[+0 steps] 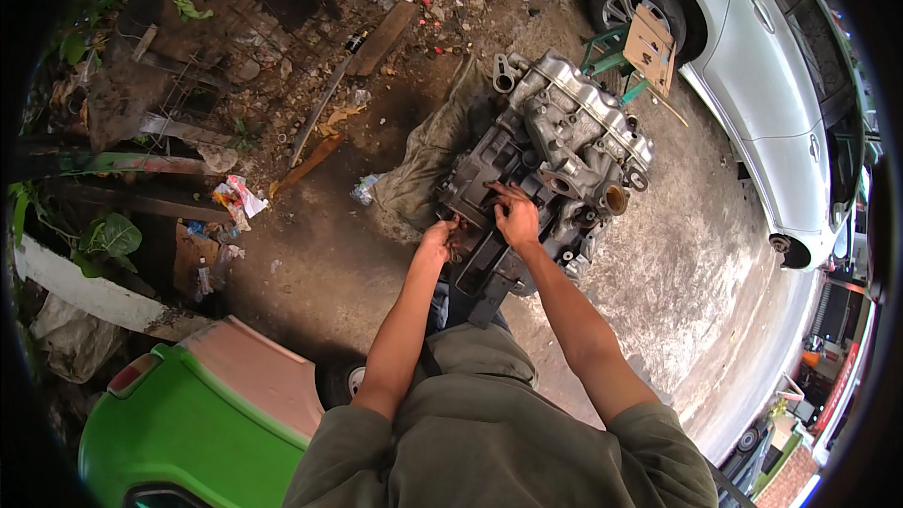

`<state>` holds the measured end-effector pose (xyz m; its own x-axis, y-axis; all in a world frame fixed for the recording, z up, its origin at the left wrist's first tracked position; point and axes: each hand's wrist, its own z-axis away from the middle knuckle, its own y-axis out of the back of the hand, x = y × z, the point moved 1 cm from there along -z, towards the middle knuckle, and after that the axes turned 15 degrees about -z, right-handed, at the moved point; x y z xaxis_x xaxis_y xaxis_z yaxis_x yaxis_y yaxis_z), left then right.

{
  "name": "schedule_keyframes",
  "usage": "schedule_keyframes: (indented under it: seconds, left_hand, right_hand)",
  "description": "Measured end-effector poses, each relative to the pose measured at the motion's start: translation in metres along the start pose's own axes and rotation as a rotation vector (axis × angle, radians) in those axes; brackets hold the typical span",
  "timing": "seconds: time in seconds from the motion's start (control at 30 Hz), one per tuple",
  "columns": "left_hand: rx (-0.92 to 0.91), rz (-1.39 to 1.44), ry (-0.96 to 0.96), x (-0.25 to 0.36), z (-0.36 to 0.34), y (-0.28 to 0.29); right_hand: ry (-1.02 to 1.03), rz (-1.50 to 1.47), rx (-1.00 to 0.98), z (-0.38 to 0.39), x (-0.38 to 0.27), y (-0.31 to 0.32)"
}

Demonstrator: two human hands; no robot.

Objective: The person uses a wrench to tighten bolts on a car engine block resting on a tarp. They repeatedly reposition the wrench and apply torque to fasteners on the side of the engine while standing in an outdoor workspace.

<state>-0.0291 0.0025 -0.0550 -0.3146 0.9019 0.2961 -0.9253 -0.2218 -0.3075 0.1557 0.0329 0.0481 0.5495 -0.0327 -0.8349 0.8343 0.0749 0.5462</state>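
A grey cast-metal engine block (555,146), ribbed and lumpy with round ports, lies on its side on the stained concrete ground (677,263), its near end dark and greasy. The right hand (516,216) presses flat on that dark face, fingers spread, gripping nothing. The left hand (437,239) is curled against the block's lower edge; whether it grasps anything cannot be told. A crumpled, dirty cloth sack (423,165) lies just beside the block. Beyond stand a silver car (781,85), a glossy green vehicle (179,414) and weathered wooden planks (381,38) among rubble.
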Motion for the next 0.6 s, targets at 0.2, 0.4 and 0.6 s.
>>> schedule_keyframes:
  seconds: [0.2,0.4,0.6]
  left_hand:
    - [0.062,-0.035,-0.03,-0.007,0.006,-0.004]
    - [-0.075,-0.062,0.031,0.006,0.027,0.003]
    - [-0.04,0.017,0.021,-0.002,0.009,0.002]
  right_hand:
    - [0.033,0.025,-0.018,-0.002,0.005,0.0]
    - [-0.006,-0.016,-0.02,-0.001,0.004,-0.001]
    - [-0.003,0.007,-0.022,-0.001,0.003,0.0]
